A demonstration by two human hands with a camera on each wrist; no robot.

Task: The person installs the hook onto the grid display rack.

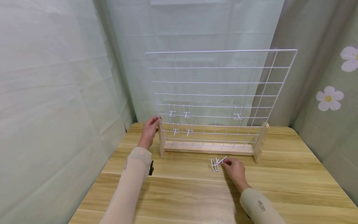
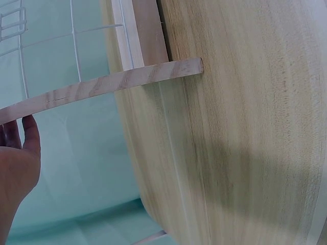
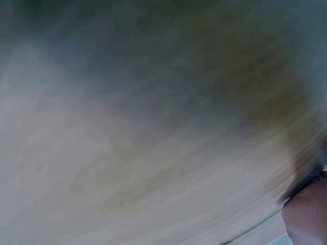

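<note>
A white wire grid panel point(image 1: 221, 82) stands upright in a wooden stand point(image 1: 209, 149). My left hand point(image 1: 149, 130) grips the top of the stand's left upright point(image 1: 161, 140). In the left wrist view, the fingers of the left hand point(image 2: 20, 163) meet that wooden upright point(image 2: 117, 80). In front of the stand, low over the table, my right hand point(image 1: 235, 171) pinches the prong of a white wire hook point(image 1: 215, 165). The right wrist view is badly blurred, with only part of the hand point(image 3: 306, 214) at its lower right edge.
Several more white hooks hang on the grid, two of them a left-hand upper hook point(image 1: 172, 112) and a right-hand hook point(image 1: 238, 114). The wooden table point(image 1: 179, 199) extends around the stand. Pale green cloth point(image 1: 56, 109) surrounds the table on the left, back and right.
</note>
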